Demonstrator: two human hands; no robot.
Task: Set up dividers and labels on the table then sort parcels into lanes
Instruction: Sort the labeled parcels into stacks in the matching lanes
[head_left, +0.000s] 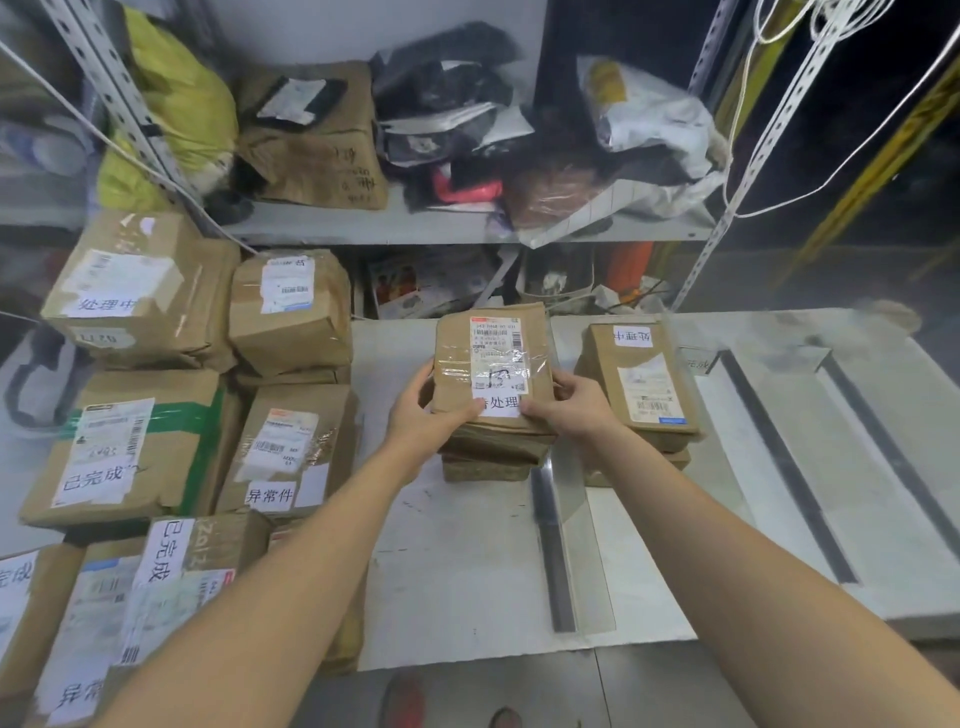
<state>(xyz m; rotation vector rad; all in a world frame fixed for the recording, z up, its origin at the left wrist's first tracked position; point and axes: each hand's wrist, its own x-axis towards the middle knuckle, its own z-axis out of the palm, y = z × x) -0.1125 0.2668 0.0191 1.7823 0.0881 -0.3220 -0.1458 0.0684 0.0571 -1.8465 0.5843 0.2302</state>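
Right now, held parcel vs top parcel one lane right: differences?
The held parcel is gripped by the left hand and right hand; the right-lane parcel lies untouched. The held parcel's white tag sits at its near edge, the right-lane parcel's at its far edge, upside down. Both are brown, with shipping labels.

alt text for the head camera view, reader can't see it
A person's left hand and right hand grip a flat brown paper parcel with a white label atop a stack of similar parcels on a white table. A clear divider on a dark base separates it from a second parcel stack to the right; more labelled brown parcels are piled at left.
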